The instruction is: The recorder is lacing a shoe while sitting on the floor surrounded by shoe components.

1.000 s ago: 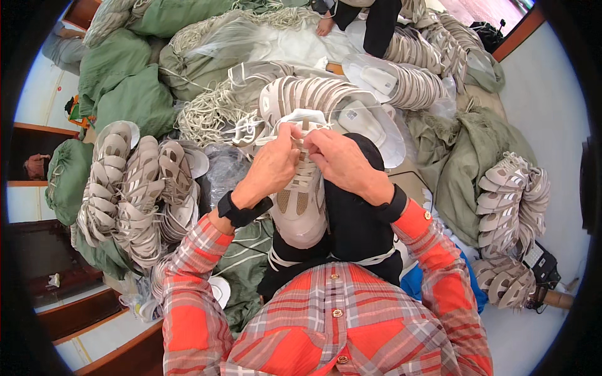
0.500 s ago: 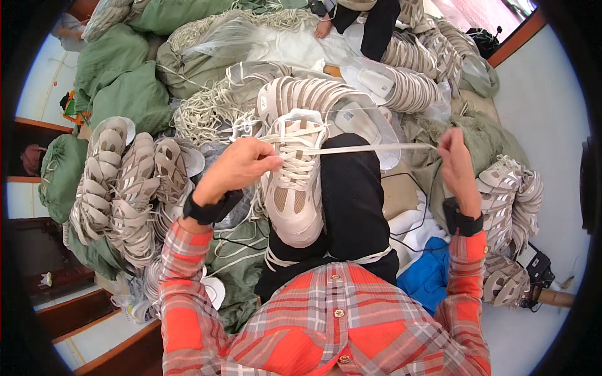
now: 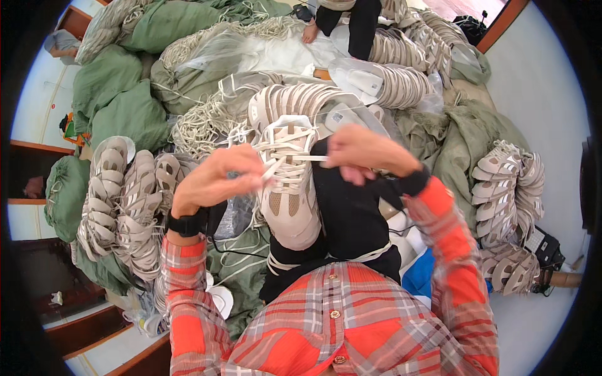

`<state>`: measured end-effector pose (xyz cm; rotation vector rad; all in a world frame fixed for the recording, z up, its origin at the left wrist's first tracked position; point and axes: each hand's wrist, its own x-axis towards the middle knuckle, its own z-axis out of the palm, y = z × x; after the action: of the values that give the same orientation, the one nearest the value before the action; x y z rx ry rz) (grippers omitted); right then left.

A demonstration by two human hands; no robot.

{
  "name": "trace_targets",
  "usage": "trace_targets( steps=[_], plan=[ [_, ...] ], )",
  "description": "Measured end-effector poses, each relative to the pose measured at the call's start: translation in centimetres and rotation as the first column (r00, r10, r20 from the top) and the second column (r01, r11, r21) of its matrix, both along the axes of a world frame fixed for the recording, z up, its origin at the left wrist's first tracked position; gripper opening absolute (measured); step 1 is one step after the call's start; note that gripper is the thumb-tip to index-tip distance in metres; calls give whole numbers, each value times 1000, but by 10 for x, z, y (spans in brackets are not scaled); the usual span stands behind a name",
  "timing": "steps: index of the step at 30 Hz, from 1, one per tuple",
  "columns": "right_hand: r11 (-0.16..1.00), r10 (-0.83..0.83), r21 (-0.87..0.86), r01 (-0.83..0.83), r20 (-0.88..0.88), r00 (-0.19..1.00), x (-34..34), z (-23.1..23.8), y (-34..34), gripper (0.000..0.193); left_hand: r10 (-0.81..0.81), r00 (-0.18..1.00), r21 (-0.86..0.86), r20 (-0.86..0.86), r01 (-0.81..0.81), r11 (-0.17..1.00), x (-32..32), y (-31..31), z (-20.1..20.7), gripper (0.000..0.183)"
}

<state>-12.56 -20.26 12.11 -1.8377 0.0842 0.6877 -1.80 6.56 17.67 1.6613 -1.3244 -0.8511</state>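
Observation:
A beige sneaker upper [image 3: 290,210] rests on my black-trousered leg, its toe toward me. White flat shoelace [image 3: 290,164] crosses back and forth over its tongue. My left hand [image 3: 221,175] is at the sneaker's left side, slightly blurred, with fingers closed on one part of the lace. On the other side, my right hand [image 3: 370,153] pinches the lace [image 3: 315,158], which runs in a short straight line from the eyelets to its fingers. Both wrists wear black bands.
Stacks of beige shoe uppers stand at the left [image 3: 105,197], right [image 3: 505,185] and beyond the sneaker [image 3: 301,100]. A heap of loose laces [image 3: 207,128] lies past my left hand. Green sacks [image 3: 128,116] fill the far left. Another person's foot [image 3: 310,32] shows at the top.
My right hand has come in from the far right to near the sneaker, and the lace span has shortened. My left hand has shifted slightly left and down, now with lace at its fingertips.

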Motion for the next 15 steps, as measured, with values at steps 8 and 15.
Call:
trace_targets(
  steps=[8, 15],
  plan=[
    [705, -28, -695, 142, 173, 985, -162, -58, -162, 13, 257, 811, 7, 526, -307, 952, 38, -14, -104, 35],
    [368, 8, -794, 484, 523, 852, -229, -146, -203, 9, 402, 871, -29, 280, -412, 911, 13, 4, -114, 37]
  ],
)
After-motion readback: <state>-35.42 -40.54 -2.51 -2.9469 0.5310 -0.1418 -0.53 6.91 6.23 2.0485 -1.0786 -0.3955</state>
